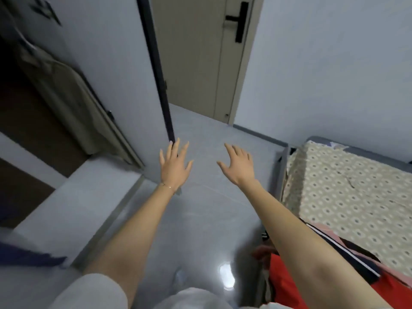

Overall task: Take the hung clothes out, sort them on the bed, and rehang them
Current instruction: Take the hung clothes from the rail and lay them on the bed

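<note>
Holding left hand [175, 168], right hand [239, 167] wide, empty over floor [200, 219]; best turning to wardrobe [22, 112], lifting garment [66, 92] by shoulders.

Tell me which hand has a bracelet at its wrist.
The left hand: a thin bracelet crosses its wrist, while the wrist of the right hand is bare.
</note>
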Demonstrator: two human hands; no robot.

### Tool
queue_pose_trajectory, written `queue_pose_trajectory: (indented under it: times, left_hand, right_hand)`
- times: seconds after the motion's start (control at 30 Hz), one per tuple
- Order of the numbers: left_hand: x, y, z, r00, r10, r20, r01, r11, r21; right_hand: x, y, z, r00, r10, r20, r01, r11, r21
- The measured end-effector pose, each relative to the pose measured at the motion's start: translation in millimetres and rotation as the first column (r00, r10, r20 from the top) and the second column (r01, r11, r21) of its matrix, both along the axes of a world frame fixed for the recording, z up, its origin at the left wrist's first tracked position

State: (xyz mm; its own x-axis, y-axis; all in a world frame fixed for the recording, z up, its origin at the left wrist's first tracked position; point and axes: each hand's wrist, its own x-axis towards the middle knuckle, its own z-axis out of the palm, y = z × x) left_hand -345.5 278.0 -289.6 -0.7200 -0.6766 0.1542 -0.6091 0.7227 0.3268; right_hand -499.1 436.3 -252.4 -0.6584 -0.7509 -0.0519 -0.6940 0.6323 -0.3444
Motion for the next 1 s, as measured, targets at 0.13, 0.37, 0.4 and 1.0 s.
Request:
queue_pose_trajectory:
  times: [0.13,0.37,0.4,1.0]
  left_hand:
    - [76,-77,7,0.986,0.167,0.003,-0.167,0.986,-0.024]
    - [187,-170,17,0.929,0.369,-0.003,-0.369,0.929,-0.032]
    - [202,-181,18,0.917,0.399,-0.009,-0.399,0.917,-0.030]
    - [394,-350,18,0.516,0.856,0.026,-0.854,0.516,-0.063]
  right_hand:
    - [51,-97,5,0.985,0.171,0.016,-0.171,0.985,-0.013]
    - [134,-234,16,0.916,0.400,-0.038,-0.401,0.915,-0.038]
    - [145,-251,18,0.902,0.430,-0.046,-0.431,0.902,-0.036]
    - [316,-548,25,0.587,0.809,-0.028,-0.810,0.587,-0.002]
